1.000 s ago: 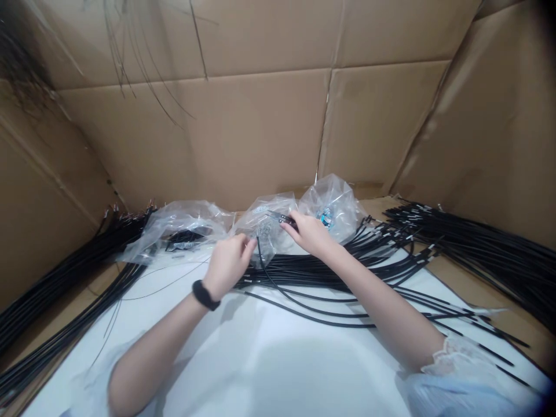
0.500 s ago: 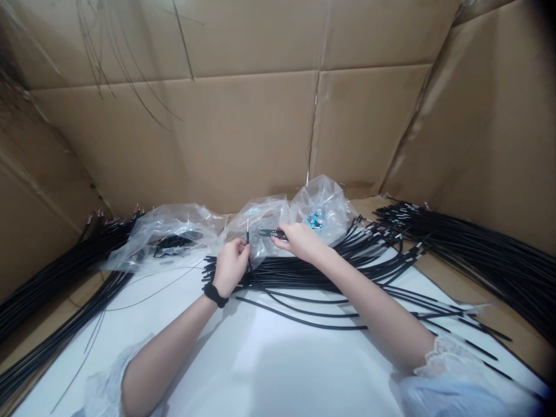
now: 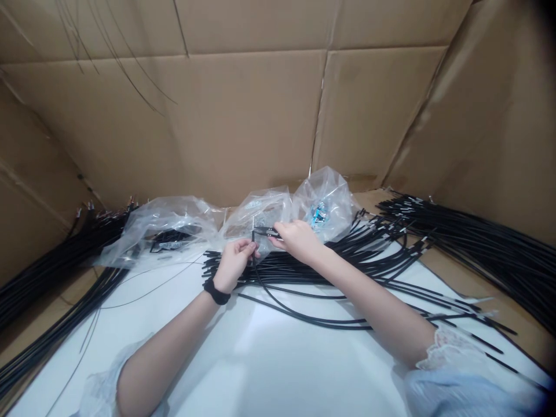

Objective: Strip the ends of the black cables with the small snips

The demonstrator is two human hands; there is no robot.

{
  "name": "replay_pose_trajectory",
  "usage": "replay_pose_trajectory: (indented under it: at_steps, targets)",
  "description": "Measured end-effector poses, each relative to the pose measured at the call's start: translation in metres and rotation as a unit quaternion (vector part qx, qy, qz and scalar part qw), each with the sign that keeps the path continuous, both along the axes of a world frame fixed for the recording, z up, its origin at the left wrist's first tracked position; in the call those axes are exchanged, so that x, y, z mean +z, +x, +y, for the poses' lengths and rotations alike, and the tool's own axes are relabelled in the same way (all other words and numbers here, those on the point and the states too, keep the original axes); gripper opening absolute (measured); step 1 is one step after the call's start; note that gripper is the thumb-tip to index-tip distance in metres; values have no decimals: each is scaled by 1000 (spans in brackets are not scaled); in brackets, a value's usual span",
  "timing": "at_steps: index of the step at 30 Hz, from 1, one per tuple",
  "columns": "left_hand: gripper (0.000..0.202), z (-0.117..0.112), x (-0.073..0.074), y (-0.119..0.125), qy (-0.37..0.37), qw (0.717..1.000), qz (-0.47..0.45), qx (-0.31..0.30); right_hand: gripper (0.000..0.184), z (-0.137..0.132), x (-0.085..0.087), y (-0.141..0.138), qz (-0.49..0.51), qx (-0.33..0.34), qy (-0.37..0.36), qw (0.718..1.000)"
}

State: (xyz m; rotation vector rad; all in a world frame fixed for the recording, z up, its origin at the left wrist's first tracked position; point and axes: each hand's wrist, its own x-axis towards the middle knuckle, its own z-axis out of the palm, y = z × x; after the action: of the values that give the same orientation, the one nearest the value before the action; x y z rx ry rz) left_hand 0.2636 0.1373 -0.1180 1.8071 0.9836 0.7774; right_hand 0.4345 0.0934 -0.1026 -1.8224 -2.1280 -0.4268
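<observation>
My left hand (image 3: 237,263) pinches a black cable (image 3: 269,298) just below its end, which points upward and has a thin pale tip. The rest of that cable curves down and away to the right. In my right hand (image 3: 297,238) is a small dark hand tool with narrow jaws, likely pliers (image 3: 266,231); its jaws reach the cable's upper end. Whether they grip it is too small to tell. Right behind my hands lies a bundle of black cables (image 3: 299,272) across the white tabletop (image 3: 278,370).
Clear plastic bags (image 3: 174,211) line the back; one holds small blue and silver parts (image 3: 319,214). Thick cable bundles lie at left (image 3: 65,249) and right (image 3: 469,249). Cardboard walls (image 3: 252,127) enclose the table. Thin loose wires (image 3: 91,330) lie at front left.
The tool in my right hand has moved left to the cable's end. My left hand has shifted slightly right with the cable. The view has tilted slightly down.
</observation>
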Motion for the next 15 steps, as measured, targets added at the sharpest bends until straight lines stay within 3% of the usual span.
replay_pose_trajectory:
  at_steps: [8,15]
  targets:
    - [27,0,1,1,4,1000,5,-25,29,5,-5,-7,3,0,-13,1000]
    - [24,6,-2,-3,78,993,67,57,28,5,-1,-9,15,-13,-30,999]
